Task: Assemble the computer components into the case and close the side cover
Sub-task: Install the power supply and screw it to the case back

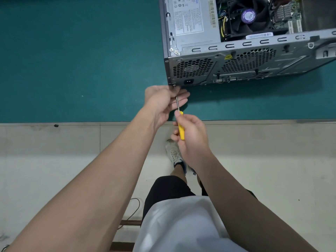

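No wording can be read
Power supply label [187, 17] print too small; fan's purple sticker [248, 15] blurred; yellow warning triangle [228, 56] on case [291, 57] rear.

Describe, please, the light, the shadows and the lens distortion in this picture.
Head view: the light is soft and even, without strong glare; the grey metal computer case casts a dark shadow on the green table mat; the wide lens enlarges both forearms toward the lower corners; the right hand and its yellow-handled screwdriver look sharp.
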Motion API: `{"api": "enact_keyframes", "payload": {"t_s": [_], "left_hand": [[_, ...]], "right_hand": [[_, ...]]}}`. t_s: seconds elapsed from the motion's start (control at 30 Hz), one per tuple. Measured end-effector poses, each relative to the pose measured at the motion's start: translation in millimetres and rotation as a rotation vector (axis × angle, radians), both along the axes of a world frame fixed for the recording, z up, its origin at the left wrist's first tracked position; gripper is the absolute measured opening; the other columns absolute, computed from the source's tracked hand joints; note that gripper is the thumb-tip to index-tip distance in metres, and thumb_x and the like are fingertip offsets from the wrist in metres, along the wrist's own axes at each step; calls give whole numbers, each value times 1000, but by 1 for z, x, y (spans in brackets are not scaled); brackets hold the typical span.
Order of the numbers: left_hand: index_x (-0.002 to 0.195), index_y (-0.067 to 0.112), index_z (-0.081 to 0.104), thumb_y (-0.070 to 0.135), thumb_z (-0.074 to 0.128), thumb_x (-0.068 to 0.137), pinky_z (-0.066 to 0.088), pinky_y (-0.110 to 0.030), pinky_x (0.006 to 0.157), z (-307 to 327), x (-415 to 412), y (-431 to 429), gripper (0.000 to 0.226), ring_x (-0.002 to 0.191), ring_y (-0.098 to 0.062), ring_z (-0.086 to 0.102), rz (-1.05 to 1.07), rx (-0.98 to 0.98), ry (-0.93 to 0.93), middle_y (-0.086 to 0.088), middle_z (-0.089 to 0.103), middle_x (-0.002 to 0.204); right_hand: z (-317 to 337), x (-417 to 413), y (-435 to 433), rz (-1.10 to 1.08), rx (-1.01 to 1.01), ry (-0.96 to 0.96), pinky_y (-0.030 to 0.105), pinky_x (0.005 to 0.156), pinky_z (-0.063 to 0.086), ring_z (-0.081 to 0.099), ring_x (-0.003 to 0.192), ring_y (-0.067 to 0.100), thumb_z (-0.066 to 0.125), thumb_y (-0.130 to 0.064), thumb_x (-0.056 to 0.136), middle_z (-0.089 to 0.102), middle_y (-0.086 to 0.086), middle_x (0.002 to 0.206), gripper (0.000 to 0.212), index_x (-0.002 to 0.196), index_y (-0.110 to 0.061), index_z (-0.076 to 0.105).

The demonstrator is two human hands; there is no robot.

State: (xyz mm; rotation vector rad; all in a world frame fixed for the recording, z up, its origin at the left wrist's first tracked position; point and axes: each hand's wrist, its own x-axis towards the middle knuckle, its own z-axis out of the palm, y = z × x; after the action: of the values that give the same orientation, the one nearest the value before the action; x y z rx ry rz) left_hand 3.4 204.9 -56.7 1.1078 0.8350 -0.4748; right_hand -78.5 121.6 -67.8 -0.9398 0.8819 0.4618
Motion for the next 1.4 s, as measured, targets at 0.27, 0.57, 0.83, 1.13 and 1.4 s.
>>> {"api": "enact_keyframes", "payload": {"t_s": [0.27, 0.57, 0.83, 1.13, 1.4], "left_hand": [[91, -5, 60, -5, 57, 92, 61, -33, 71, -3, -5, 1, 3, 78, -28, 73, 22, -64, -13, -19, 72, 83], [85, -5, 62, -11, 62, 86, 59, -29, 62, -2, -3, -5, 5, 71, -26, 74, 84, 42, -3, -15, 71, 70], [96, -10, 57, -9, 53, 93, 61, -31, 65, 3, -1, 0, 5, 71, -28, 73, 40, -38, 9, -21, 70, 81], [96, -8, 58, -7, 48, 96, 61, -32, 69, 1, -2, 1, 10, 78, -29, 73, 3, -135, 7, -21, 72, 84], [90, -7, 61, -11, 61, 87, 59, -27, 63, 1, -1, -4, 5, 70, -25, 73, 57, 36, 7, -19, 69, 81]], "right_hand": [[2, 6, -2, 204, -75, -8, 24, 44, 28, 38, 50, 11, 47, -20, 100, 52, 2, 67, 25, 84, -6, 60], [6, -4, 3, 289, -475, -135, 30, 51, 40, 49, 53, 12, 58, -28, 95, 57, -6, 60, 21, 80, -13, 61], [10, 11, -5, -20, 217, 103, 21, 38, 32, 45, 45, 11, 54, -28, 97, 53, 6, 70, 27, 93, -2, 56], [13, 16, -7, 203, -31, 21, 23, 42, 30, 40, 48, 12, 45, -18, 101, 52, 5, 68, 26, 85, -3, 58], [13, 5, 7, 302, -411, -91, 31, 51, 41, 51, 53, 13, 59, -26, 95, 59, 3, 71, 16, 85, -13, 58]]}}
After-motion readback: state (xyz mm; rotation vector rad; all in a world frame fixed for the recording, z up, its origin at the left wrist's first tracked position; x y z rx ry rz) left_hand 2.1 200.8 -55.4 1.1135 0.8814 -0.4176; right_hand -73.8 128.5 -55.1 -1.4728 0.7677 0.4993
